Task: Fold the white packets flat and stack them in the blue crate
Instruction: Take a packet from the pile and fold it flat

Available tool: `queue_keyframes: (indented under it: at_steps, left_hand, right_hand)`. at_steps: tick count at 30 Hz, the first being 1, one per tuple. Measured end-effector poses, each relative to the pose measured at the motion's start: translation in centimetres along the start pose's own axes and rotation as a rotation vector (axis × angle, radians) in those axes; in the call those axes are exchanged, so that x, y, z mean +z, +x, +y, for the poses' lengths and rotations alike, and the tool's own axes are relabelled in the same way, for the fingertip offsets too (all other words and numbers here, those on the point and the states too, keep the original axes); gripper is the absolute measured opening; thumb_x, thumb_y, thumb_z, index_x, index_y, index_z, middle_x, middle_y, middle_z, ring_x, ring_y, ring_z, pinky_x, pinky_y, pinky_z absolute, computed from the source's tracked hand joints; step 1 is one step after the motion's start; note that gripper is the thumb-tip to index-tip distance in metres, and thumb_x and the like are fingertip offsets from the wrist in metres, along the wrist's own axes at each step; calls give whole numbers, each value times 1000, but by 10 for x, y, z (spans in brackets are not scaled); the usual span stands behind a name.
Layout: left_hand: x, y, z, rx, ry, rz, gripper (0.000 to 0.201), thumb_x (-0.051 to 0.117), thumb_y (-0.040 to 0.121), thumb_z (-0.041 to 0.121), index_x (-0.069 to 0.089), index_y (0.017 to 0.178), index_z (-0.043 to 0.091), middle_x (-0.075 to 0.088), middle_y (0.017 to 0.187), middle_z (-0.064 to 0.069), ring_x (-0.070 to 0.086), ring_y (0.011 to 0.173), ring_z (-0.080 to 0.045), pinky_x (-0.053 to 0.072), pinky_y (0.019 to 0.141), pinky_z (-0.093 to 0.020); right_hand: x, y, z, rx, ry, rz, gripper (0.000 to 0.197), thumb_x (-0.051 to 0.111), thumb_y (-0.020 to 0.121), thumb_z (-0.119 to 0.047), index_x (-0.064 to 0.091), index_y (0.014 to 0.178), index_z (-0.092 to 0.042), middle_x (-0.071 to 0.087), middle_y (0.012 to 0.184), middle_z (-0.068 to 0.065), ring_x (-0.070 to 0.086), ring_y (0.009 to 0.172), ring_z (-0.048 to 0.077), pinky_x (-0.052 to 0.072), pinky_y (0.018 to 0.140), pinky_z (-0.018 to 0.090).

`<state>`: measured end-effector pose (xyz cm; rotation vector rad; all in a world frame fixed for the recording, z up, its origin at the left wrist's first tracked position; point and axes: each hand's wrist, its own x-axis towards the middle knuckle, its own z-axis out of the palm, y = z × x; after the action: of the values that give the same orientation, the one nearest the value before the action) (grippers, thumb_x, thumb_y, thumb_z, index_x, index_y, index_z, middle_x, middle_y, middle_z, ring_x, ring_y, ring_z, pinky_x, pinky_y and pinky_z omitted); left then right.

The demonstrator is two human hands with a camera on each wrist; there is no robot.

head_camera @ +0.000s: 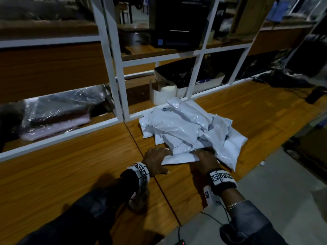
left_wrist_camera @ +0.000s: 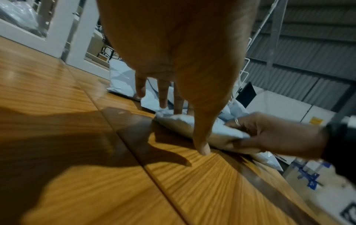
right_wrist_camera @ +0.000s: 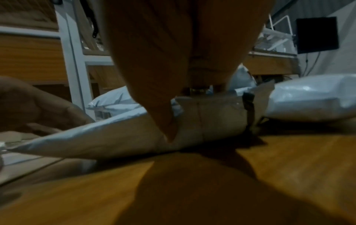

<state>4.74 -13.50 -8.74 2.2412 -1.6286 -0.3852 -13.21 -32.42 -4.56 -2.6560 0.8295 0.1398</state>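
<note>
A loose pile of white packets (head_camera: 191, 124) lies on the wooden table (head_camera: 70, 174) against the shelf frame. One white packet (head_camera: 178, 159) lies at the pile's near edge between my hands. My left hand (head_camera: 155, 160) rests on its left end with straight fingers (left_wrist_camera: 163, 94), thumb on the table. My right hand (head_camera: 206, 159) pinches its right end, fingers over and thumb under, as the left wrist view shows it (left_wrist_camera: 269, 135). In the right wrist view my thumb (right_wrist_camera: 165, 121) presses into that packet (right_wrist_camera: 115, 137). No blue crate shows plainly.
A white metal shelf frame (head_camera: 113, 68) stands behind the pile. A paper roll (head_camera: 164, 89) and a box of dark items (head_camera: 203, 82) sit on its lower shelf, plastic-wrapped bundles (head_camera: 58, 114) to the left. The table's right edge (head_camera: 261, 167) drops to grey floor.
</note>
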Motion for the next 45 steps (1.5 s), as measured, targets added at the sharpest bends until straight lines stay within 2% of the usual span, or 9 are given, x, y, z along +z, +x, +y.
queue_keyframes:
  at_steps: [4,9,13,20,29,34,37,40,45]
  left_hand:
    - [-9,-13,5,-19,49,44,63,81,77,41,58,134,29,61,133,3,52,125,-21,31,107,-41]
    - [-60,-80,-6,29,-35,29,24,73,82,40,73,99,23,74,97,1,68,89,-17,46,73,-28]
    - [-109,-170,-26,-59,-46,-2,20,79,80,41,74,93,27,74,89,9,63,77,-4,45,67,-23]
    - [-128,-351,-51,-259,76,132,36,68,83,52,78,108,28,76,108,5,69,96,-14,54,79,-31]
    - [-40,-489,-58,-435,101,482,33,63,80,31,77,109,25,75,113,1,68,104,-22,47,87,-35]
    - [-3,-522,-66,-537,281,189,67,53,87,65,54,142,26,57,145,3,58,129,-31,52,90,-55]
    - [2,-522,-58,-570,266,182,76,32,97,70,34,157,23,32,163,1,27,151,-28,29,110,-66]
    - [-2,-499,-48,-607,162,331,70,18,103,66,7,162,30,-7,165,16,-16,152,-8,-11,121,-46]
    - [-6,-442,-57,-718,44,329,67,10,99,47,21,161,21,13,167,5,10,155,-13,10,124,-39]
  right_hand:
    - [-11,-12,-13,-53,23,-86,30,61,93,-28,64,116,-9,65,118,9,61,112,28,48,90,34]
    - [-5,-24,-51,-165,87,-212,32,66,90,-49,64,101,-19,64,107,4,61,106,23,36,78,24]
    - [3,-47,-121,-372,113,-266,34,71,92,-44,40,79,-39,42,80,-19,48,83,7,32,66,13]
    - [54,-103,-255,-582,39,-307,22,60,91,-62,52,82,-42,53,80,-15,54,77,11,38,62,28]
    - [160,-188,-335,-767,-275,-30,61,59,91,-22,45,148,-36,55,146,-5,53,132,22,42,105,39]
    - [208,-226,-325,-687,-248,-125,74,42,100,-31,-2,159,-41,-5,169,-2,0,156,22,0,124,50]
    - [199,-230,-329,-649,-139,-165,62,24,104,-56,-4,158,-45,-22,163,-13,-19,153,12,-18,121,46]
    - [190,-216,-347,-624,-60,-112,56,19,106,-56,12,159,-41,-13,166,-13,-16,153,9,-13,123,46]
    - [211,-193,-369,-578,-199,-197,60,13,106,-52,-2,161,-34,-12,168,-1,-13,155,22,-8,123,54]
